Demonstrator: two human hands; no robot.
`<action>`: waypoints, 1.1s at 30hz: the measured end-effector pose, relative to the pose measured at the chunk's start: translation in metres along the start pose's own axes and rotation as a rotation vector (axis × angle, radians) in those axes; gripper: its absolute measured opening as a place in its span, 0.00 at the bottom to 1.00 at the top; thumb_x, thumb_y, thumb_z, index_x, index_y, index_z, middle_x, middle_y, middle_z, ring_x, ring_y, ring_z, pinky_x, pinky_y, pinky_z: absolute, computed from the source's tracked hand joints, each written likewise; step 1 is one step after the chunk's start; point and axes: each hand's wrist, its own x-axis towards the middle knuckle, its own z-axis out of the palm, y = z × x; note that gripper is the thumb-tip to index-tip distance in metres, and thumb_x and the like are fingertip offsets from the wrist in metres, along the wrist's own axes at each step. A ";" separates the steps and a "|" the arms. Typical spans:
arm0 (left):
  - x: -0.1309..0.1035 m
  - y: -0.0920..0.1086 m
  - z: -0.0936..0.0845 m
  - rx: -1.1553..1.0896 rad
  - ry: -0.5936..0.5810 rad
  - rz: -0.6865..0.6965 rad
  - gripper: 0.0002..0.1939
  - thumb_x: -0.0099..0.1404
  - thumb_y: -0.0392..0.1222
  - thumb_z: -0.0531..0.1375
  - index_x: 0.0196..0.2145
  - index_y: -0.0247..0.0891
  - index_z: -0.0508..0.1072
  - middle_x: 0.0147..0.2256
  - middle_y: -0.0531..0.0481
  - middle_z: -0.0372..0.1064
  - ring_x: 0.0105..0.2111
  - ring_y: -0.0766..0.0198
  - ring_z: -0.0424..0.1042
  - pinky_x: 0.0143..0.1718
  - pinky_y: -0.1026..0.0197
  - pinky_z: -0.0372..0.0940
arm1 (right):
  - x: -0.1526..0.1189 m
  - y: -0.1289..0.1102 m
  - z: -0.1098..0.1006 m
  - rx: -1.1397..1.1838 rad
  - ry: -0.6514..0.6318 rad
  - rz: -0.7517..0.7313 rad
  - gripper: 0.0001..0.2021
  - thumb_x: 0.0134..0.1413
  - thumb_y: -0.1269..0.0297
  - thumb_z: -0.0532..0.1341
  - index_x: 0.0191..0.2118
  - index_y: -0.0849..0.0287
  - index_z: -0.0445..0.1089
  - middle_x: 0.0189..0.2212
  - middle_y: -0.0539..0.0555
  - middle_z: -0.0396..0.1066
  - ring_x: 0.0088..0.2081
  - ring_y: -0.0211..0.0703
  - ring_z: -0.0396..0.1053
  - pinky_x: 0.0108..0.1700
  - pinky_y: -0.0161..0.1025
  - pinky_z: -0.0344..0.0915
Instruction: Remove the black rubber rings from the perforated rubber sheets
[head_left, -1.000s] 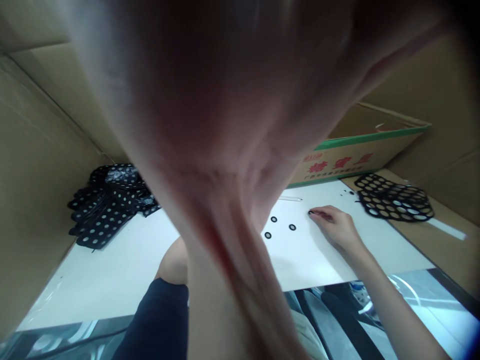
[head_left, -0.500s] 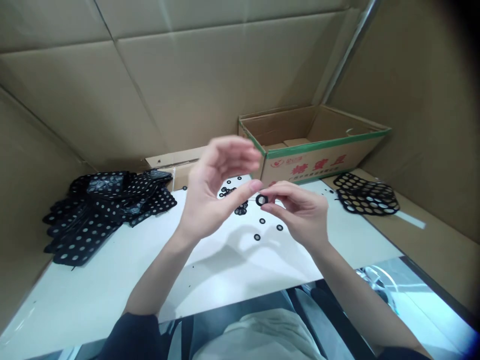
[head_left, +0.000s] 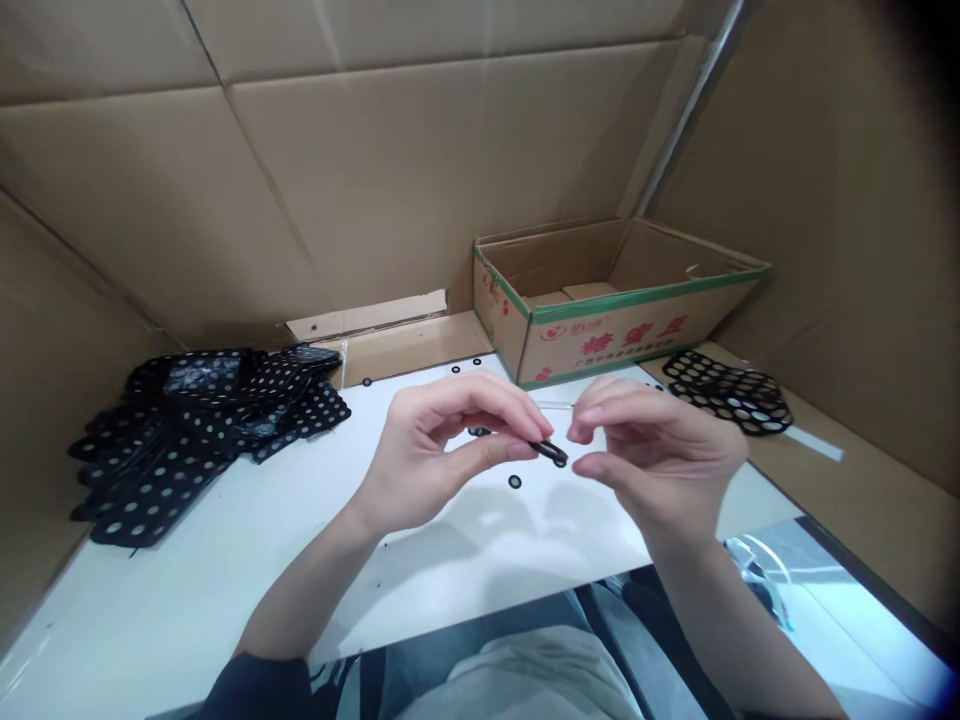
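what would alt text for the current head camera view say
A left hand pinches a small black ring above a white tabletop, the right hand close beside it. Black polka-dot material lies to the left; an open cardboard box and black sheet full of round holes are to the right.

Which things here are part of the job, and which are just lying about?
In the job, apparently:
black ring, in the left hand
right hand, open beside it
loose rings on the table
dotted sheets, possibly

Lying about, it seems:
holed sheet
carton
white strip
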 end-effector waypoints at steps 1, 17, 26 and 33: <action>-0.001 -0.001 0.000 0.006 0.002 0.039 0.07 0.59 0.43 0.61 0.30 0.36 0.74 0.32 0.46 0.73 0.33 0.65 0.73 0.34 0.63 0.72 | -0.001 0.001 -0.002 -0.010 0.012 0.005 0.08 0.41 0.63 0.69 0.32 0.53 0.73 0.22 0.50 0.69 0.26 0.41 0.67 0.31 0.43 0.68; -0.014 -0.126 -0.007 0.430 -0.085 0.178 0.06 0.63 0.36 0.57 0.31 0.36 0.74 0.35 0.45 0.72 0.37 0.66 0.71 0.38 0.63 0.68 | -0.010 0.124 -0.090 -0.680 -0.276 0.428 0.09 0.48 0.65 0.62 0.37 0.59 0.73 0.37 0.55 0.73 0.37 0.44 0.70 0.42 0.43 0.67; -0.063 -0.207 -0.005 0.665 -0.247 0.045 0.08 0.64 0.32 0.53 0.34 0.36 0.72 0.40 0.43 0.68 0.40 0.64 0.69 0.41 0.61 0.68 | -0.029 0.198 -0.080 -0.869 -0.516 0.378 0.11 0.49 0.77 0.57 0.36 0.63 0.74 0.35 0.58 0.69 0.41 0.45 0.66 0.46 0.39 0.60; -0.061 -0.212 -0.004 0.692 -0.239 0.034 0.08 0.63 0.31 0.53 0.35 0.37 0.72 0.40 0.45 0.68 0.40 0.64 0.69 0.41 0.62 0.67 | -0.023 0.191 -0.119 -0.813 -0.452 0.469 0.09 0.54 0.67 0.56 0.36 0.63 0.73 0.33 0.57 0.70 0.34 0.41 0.66 0.39 0.37 0.61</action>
